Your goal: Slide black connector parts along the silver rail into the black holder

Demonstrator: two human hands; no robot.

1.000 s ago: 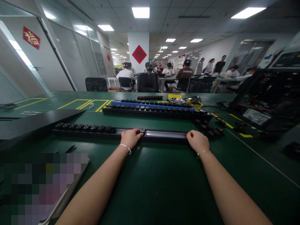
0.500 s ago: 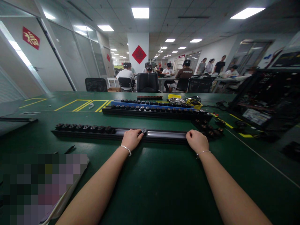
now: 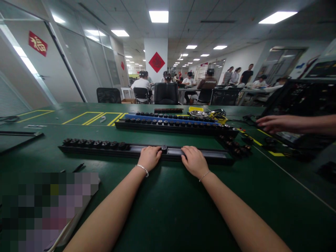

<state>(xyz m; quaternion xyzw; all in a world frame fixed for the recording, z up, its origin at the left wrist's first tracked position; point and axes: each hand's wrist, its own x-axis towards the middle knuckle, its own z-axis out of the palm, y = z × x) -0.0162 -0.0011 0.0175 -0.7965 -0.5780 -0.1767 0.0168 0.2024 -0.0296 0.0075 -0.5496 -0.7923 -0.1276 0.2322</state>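
A long black rail (image 3: 86, 149) lies across the green table, with a row of black socket-like modules (image 3: 97, 143) seated in its left part. One separate module (image 3: 164, 149) sits near the middle of the channel. My left hand (image 3: 150, 157) is closed over the rail just left of that module, its thumb against or right beside the module. To the module's right, my right hand (image 3: 194, 161) is closed over the rail, fingers curled into the channel and thumb on the near side. The fingertips of both hands are partly hidden.
Behind lie another black rail (image 3: 173, 129) filled with modules and a blue strip (image 3: 131, 116). Loose modules (image 3: 236, 147) are heaped at the rail's right end. Another person's hand (image 3: 273, 123) reaches in from the right. A pixelated item (image 3: 52, 210) lies front left.
My right hand has moved left along the rail, towards the separate module. My left hand and that module have shifted slightly right. Another person's hand has come into view at the right.
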